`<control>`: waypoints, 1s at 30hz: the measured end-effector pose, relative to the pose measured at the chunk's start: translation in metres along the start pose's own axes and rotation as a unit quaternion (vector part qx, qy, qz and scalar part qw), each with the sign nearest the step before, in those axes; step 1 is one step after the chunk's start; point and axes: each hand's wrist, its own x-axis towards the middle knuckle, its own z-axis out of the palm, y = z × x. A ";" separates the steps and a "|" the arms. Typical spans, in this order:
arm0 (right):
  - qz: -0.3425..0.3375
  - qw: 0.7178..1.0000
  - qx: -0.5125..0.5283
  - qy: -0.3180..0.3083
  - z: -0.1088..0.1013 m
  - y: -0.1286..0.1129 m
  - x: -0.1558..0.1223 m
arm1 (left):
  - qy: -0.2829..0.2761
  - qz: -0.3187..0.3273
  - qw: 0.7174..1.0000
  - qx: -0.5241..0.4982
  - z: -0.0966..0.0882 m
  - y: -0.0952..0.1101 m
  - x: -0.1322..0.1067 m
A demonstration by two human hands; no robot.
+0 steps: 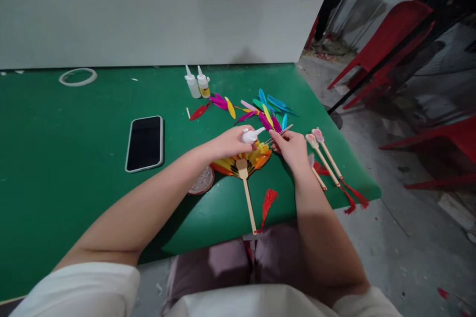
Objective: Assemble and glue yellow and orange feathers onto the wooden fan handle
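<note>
My left hand [231, 141] is closed round a small white glue bottle [251, 135], its nozzle pointing right. My right hand [292, 148] pinches a thin feather [285, 130] by its quill, and the nozzle tip meets the quill end. Both hands hover over a feather fan [243, 162] of yellow and orange feathers lying on the green table [74, 158]. The fan's wooden handle [248, 200] points toward me, and a red tassel [267, 203] hangs from it over the table edge.
Several loose coloured feathers [256, 106] lie behind the hands. Two small glue bottles [198, 83] stand further back. A black phone [145, 142] lies to the left, a tape ring [78, 77] far left. Several wooden handles with tassels [327, 158] lie at right. Red chairs [390, 39] stand beyond the table.
</note>
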 end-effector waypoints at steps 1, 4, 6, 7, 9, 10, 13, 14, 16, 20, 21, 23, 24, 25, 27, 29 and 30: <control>0.000 1.000 0.004 0.004 0.000 -0.001 0.000 | 0.003 -0.002 1.000 -0.016 0.000 0.004 -0.002; -0.003 1.000 0.011 0.013 -0.002 -0.002 -0.002 | 0.007 0.003 0.999 -0.046 0.000 0.017 -0.009; -0.004 1.000 0.022 0.016 -0.003 -0.004 -0.003 | 0.008 0.019 0.998 -0.059 -0.002 0.023 -0.016; -0.001 0.999 0.034 0.019 -0.004 -0.005 -0.003 | 0.014 0.028 0.997 -0.067 -0.004 0.026 -0.020; 0.004 0.997 0.071 0.029 -0.006 -0.007 -0.004 | 0.034 0.042 0.995 -0.083 -0.010 0.027 -0.031; 0.005 0.995 0.097 0.036 -0.008 -0.009 -0.004 | 0.049 0.047 0.994 -0.090 -0.014 0.026 -0.037; -0.005 0.981 0.189 0.052 -0.014 -0.016 -0.005 | 0.095 0.056 0.986 -0.129 -0.024 0.018 -0.061; -0.013 0.974 0.218 0.058 -0.017 -0.020 -0.006 | 0.105 0.060 0.980 -0.158 -0.027 0.013 -0.070; -0.035 0.961 0.265 0.072 -0.021 -0.028 -0.009 | 0.107 0.074 0.961 -0.242 -0.030 0.002 -0.086; -0.082 0.943 0.317 0.062 -0.020 -0.048 -0.022 | 0.066 0.104 0.908 -0.400 -0.030 -0.019 -0.110; -0.093 0.942 0.319 0.050 -0.018 -0.052 -0.027 | 0.064 0.105 0.899 -0.420 -0.030 -0.023 -0.114; -0.110 0.943 0.314 0.020 -0.010 -0.061 -0.037 | 0.068 0.106 0.887 -0.445 -0.030 -0.028 -0.118; -0.116 0.944 0.309 0.002 -0.006 -0.065 -0.043 | 0.071 0.105 0.883 -0.452 -0.030 -0.029 -0.119; -0.122 0.945 0.303 -0.015 -0.001 -0.069 -0.048 | 0.074 0.107 0.881 -0.456 -0.031 -0.030 -0.120; -0.132 0.946 0.292 -0.045 0.009 -0.077 -0.058 | 0.072 0.112 0.878 -0.460 -0.032 -0.030 -0.122; -0.138 0.947 0.279 -0.075 0.020 -0.083 -0.067 | 0.068 0.123 0.876 -0.461 -0.034 -0.030 -0.124; -0.139 0.948 0.272 -0.090 0.025 -0.085 -0.071 | 0.066 0.127 0.875 -0.461 -0.035 -0.030 -0.125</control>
